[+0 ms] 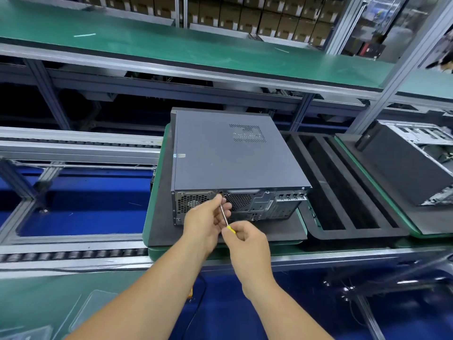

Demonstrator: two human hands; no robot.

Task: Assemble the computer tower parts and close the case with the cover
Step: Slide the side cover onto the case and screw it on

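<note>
Right hand (pixel 247 239) curled around the yellow handle of a screwdriver (pixel 224 214), grip clamped on it. Left hand (pixel 206 222) pinching the bare shaft near the tip, fingertips (pixel 218 198) closed on the metal and steadying it against the rear panel (pixel 259 204) of the computer tower (pixel 228 155). Tip apparently seated at a screw hole just under the cover's back lip, toward 12 o'clock from both hands; the screw itself too small to make out.

To do this step well: shaft kept square to the panel, firm push along the axis, slow turns from the right wrist, left fingers loose enough to let the shaft spin yet tight enough to stop a slip onto the fan grille.

Cover (pixel 220 148) already lying flush on top, tower resting on its side on a dark pad (pixel 159 217) on the green pallet (pixel 153 192) of the conveyor. At 3 o'clock, an empty black foam tray (pixel 343 192); beyond it, a second, open chassis (pixel 411 163).
</note>
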